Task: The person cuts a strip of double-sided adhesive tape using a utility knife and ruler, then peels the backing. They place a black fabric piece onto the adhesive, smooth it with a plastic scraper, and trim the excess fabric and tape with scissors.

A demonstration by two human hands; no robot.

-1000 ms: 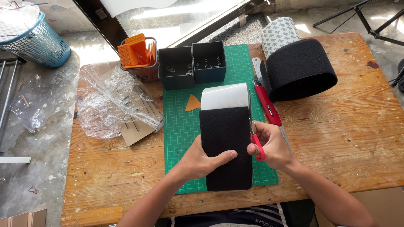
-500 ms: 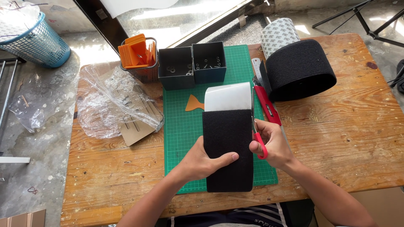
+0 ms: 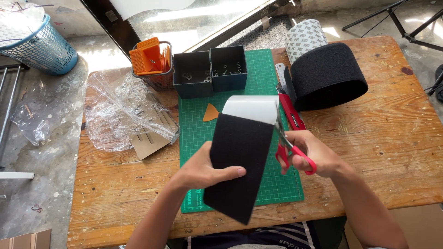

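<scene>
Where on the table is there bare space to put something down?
Bare wood lies right of the green cutting mat, below the black roll. More lies in the near-left corner, below the crumpled plastic. The back is crowded: orange-filled basket, two dark boxes.

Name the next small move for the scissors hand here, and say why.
Probably close the red-handled scissors to advance the cut along the black strip's right edge: the blades sit at that edge near the white end, the right hand grips the handles, and the left hand holds the strip up.
</scene>
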